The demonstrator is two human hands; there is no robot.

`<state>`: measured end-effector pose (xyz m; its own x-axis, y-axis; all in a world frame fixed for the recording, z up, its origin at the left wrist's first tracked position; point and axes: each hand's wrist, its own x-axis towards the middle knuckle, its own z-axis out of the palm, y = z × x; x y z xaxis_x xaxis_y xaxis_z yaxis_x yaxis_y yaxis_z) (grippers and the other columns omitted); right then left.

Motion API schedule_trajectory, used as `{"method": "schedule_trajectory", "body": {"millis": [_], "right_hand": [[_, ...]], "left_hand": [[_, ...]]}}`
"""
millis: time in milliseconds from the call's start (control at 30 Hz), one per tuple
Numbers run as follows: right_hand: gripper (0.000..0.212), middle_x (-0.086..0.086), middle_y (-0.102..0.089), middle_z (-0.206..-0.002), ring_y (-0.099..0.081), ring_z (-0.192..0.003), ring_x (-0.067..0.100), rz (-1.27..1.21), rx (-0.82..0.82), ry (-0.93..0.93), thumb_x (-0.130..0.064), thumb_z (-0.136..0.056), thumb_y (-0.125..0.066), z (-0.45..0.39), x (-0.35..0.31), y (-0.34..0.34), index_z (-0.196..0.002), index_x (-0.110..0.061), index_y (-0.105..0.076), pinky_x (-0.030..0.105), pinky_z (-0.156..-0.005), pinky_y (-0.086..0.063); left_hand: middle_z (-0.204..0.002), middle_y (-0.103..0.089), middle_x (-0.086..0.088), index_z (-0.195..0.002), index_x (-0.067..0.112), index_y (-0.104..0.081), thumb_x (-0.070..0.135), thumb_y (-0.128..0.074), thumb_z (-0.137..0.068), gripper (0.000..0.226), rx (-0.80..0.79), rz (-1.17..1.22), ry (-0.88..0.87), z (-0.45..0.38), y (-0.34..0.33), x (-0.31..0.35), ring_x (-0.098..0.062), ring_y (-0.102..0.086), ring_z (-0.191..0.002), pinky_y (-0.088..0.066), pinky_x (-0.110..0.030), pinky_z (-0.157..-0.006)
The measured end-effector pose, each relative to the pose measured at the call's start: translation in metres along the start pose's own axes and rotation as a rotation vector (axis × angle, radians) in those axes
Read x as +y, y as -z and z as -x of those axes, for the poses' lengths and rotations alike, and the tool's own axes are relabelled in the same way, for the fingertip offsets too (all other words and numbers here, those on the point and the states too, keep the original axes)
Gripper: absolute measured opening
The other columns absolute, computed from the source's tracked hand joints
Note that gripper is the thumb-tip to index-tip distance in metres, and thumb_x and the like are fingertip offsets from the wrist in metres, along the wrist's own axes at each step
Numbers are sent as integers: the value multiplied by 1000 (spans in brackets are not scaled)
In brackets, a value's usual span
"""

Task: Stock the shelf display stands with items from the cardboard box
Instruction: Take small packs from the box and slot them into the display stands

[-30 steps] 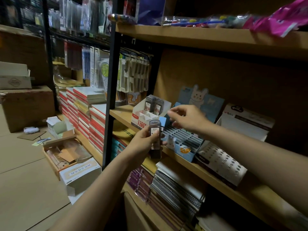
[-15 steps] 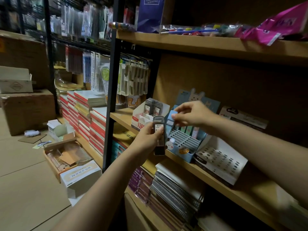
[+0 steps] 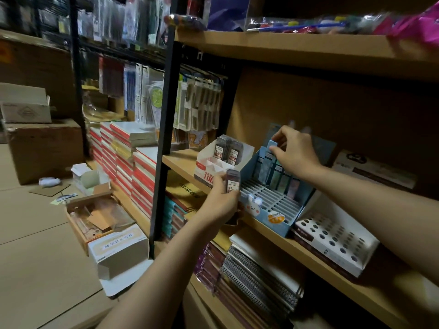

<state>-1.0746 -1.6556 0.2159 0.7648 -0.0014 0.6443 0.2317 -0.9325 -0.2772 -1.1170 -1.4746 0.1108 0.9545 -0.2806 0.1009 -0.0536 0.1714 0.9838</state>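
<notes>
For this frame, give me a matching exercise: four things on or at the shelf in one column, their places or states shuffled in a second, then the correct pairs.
Things:
1. left hand
2. right hand
3. blue display stand
4. white display box

Places or states:
A. sits leftmost on the shelf, a few dark packs standing in it
B. pinches a light blue pack at the back row of the slotted stand
C. grips a stack of grey packs upright
D. mostly unfilled slots, rabbit picture on its front

Pairs: 1-C, 2-B, 3-D, 4-A
</notes>
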Motion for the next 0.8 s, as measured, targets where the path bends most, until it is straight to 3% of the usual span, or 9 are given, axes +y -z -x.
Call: {"method": "schedule_trajectory", "body": {"millis": [133,233,300,400,467,567,700,800], "right_hand": [[14,0,-61,-90,-60,-84,15,3,6,-22,-12,-86,-72,-1,4,-14,-95,-15,-61,25,-70,-46],[12,0,-61,-89,-59,-82,16,16,11,-21,-13,-87,-71,-4,0,-19,-94,-13,-61,27,-70,-49],[11,0,-59,-86,-57,-77,14,38,-2,-23,-13,-87,-71,-6,-1,-23,-91,-14,-60,20,-63,-43],[11,1,-58,-86,-47,-70,5,41,17,-55,-13,-88,-70,-6,-1,-32,-90,-15,-59,18,-58,-34],[10,6,-60,-93,-51,-78,14,54,34,-66,-12,-87,-70,-5,-1,-37,-90,-13,-61,26,-66,-39],[9,10,-59,-100,-54,-86,22,117,32,-64,-12,-86,-71,-2,0,-41,-91,-10,-64,31,-70,-41],[20,13,-63,-111,-61,-97,28,153,-50,-68,-11,-89,-69,-3,1,-36,-108,-9,-70,32,-79,-49],[37,16,-55,-129,-64,-101,33,45,-90,-109,-8,-94,-60,1,-4,-23,-130,-12,-60,43,-90,-54]], "left_hand": [[-109,-63,-2,-111,39,-50,19,-51,-99,23,12,-30,-80,1,2,-5,-17,-70,-86,-61,-36,-72],[-114,-60,3,-118,38,-49,19,-50,-100,26,49,-66,-114,3,5,-4,-14,-67,-90,-57,-23,-64],[-112,-59,5,-120,38,-48,19,-49,-100,27,54,-74,-114,3,5,-5,-12,-66,-89,-55,-19,-62],[-114,-60,-2,-126,32,-47,21,-46,-101,27,41,-91,-74,5,4,-7,-17,-66,-92,-58,-28,-69],[-112,-60,-3,-130,29,-46,22,-45,-102,29,46,-94,-40,5,4,-8,-20,-66,-93,-58,-34,-76],[-108,-60,-2,-128,30,-45,22,-44,-102,28,53,-79,-24,4,6,-9,-16,-64,-86,-56,-29,-72],[-110,-60,-3,-125,30,-48,19,-45,-102,26,62,-15,-17,5,6,-8,-18,-65,-87,-57,-38,-79],[-104,-61,-6,-126,25,-50,15,-47,-101,27,99,51,-24,6,5,-4,-19,-66,-83,-57,-40,-79]]}}
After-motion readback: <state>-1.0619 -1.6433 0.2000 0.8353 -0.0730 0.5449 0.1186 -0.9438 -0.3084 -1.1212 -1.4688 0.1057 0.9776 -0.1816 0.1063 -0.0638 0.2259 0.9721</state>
